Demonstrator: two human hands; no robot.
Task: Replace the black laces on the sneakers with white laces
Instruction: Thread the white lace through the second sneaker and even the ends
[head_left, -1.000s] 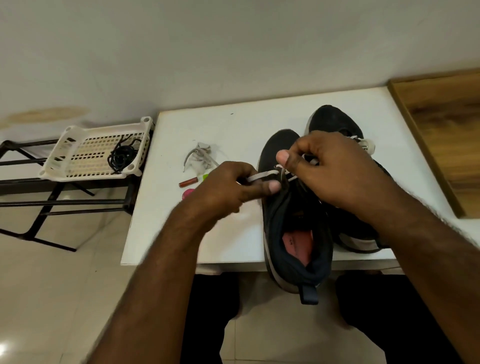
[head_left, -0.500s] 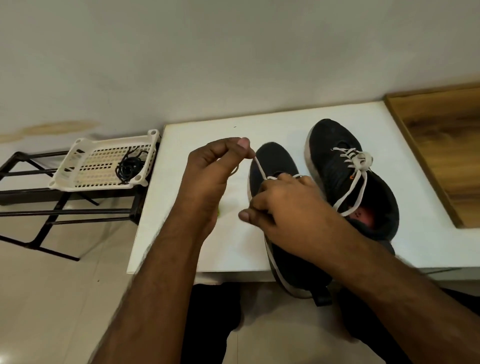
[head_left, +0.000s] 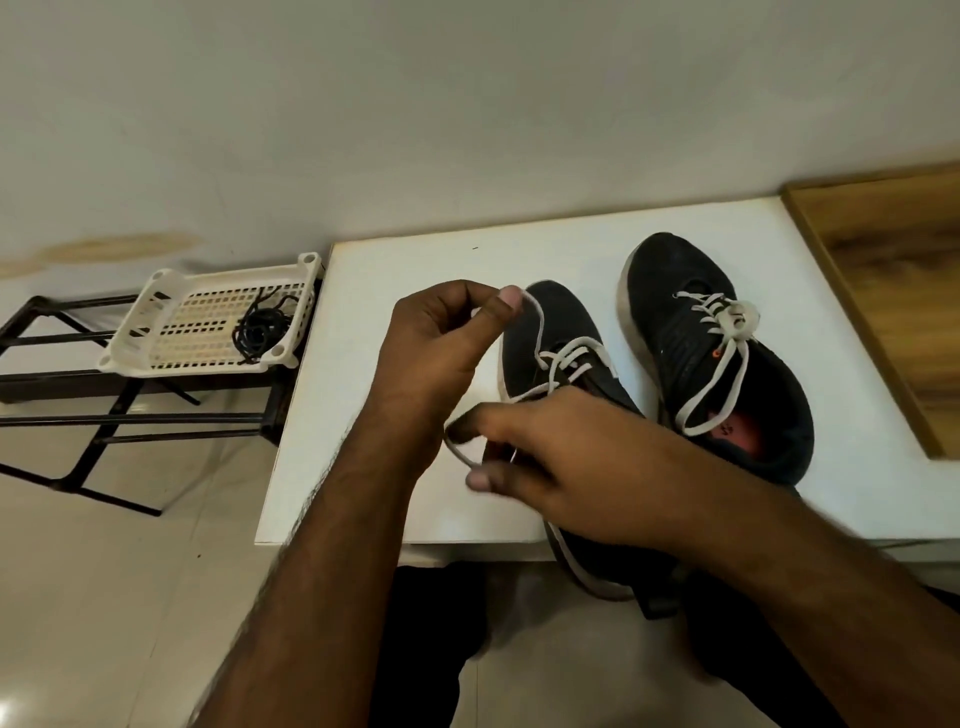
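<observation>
The white lace (head_left: 563, 358) is lying half-threaded on the near sneaker (head_left: 561, 332) as your left hand (head_left: 441, 338) is pinching one end beside its toe and your right hand (head_left: 545, 457) is looping the other; keep both ends evenly taut.

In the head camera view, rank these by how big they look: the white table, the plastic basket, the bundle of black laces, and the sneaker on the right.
Largest to smallest:
1. white table
2. right sneaker and plastic basket: they look about alike, and the sneaker sits nearer the camera, so I won't rank them.
3. black laces
</observation>
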